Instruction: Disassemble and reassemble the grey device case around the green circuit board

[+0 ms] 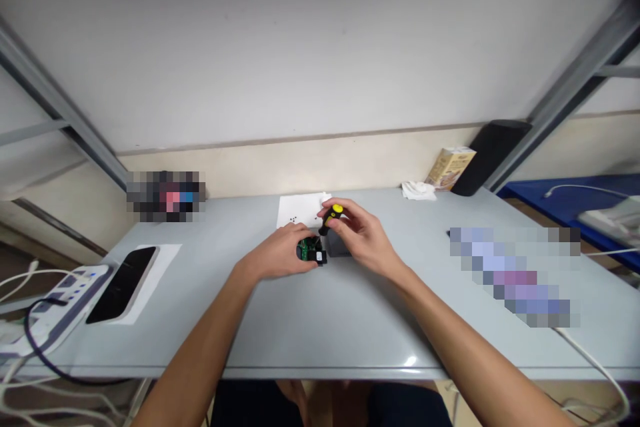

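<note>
My left hand (280,252) is closed around a small black device with a green circuit board (305,250) showing, down at the middle of the table. In my right hand (363,233) is a screwdriver (332,217) with a black and yellow handle. It leans with its tip pointing down at the board; whether the tip touches a screw is too small to tell. A dark grey casing part (337,247) lies just right of the device, partly under my right hand. Behind my hands, several tiny dark screws (293,219) rest on a white sheet of paper (300,203).
On the grey table (320,327), a phone (125,283) lies at the left beside a white power strip (65,307) with cables. Along the back right stand a crumpled tissue (419,191), a drink carton (451,168) and a black cylinder (490,157). Two blurred patches hide other objects.
</note>
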Demonstrator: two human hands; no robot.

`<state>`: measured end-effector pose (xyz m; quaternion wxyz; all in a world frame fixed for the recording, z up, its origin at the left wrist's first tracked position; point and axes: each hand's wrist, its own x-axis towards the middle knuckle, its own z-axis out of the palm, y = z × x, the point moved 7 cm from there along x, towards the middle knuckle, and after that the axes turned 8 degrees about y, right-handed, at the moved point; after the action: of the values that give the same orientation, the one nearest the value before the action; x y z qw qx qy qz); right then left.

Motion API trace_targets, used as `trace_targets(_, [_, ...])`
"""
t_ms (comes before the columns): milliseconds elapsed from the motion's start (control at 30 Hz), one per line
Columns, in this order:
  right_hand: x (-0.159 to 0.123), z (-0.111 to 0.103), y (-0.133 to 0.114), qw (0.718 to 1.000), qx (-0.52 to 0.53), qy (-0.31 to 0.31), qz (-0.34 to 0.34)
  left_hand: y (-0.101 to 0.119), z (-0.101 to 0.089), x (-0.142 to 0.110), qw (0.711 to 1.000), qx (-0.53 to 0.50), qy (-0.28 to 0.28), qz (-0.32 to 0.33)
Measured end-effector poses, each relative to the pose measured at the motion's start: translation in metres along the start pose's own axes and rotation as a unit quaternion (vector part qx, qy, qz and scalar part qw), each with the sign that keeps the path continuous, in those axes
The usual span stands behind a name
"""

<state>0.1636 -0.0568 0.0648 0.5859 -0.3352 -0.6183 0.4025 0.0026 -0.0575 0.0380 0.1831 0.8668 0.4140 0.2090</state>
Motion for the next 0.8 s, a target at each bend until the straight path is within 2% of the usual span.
trace_targets(133, [0.014, 0.016, -0.010, 0.995, -0.021, -0.093, 0.005, 0.001, 0.001, 0.002, 1.000, -0.001, 0.003, -0.001])
trace_targets(233, [0.026, 0.029, -0.014, 0.994, 0.001, -0.110, 0.022, -0.002, 0.001, 0.002, 1.000, -0.003, 0.001, -0.003])
trace_targets(333, [0.028, 0.044, -0.004, 0.986, 0.089, -0.115, 0.081, -0.006, 0.004, 0.001, 1.000, -0.006, 0.011, 0.012])
trace_targets(467, [0.025, 0.047, 0.008, 0.989, 0.102, -0.085, 0.067, -0.018, 0.014, -0.004, 0.999, -0.004, 0.046, 0.030])
trace_targets(567, [0.023, 0.040, 0.014, 0.987, 0.128, -0.060, 0.078, -0.026, 0.021, -0.004, 0.998, -0.003, 0.067, 0.008])
trace_targets(800, [0.026, 0.027, 0.026, 0.971, 0.203, -0.008, 0.129, -0.024, 0.024, -0.001, 0.997, -0.017, 0.074, -0.008])
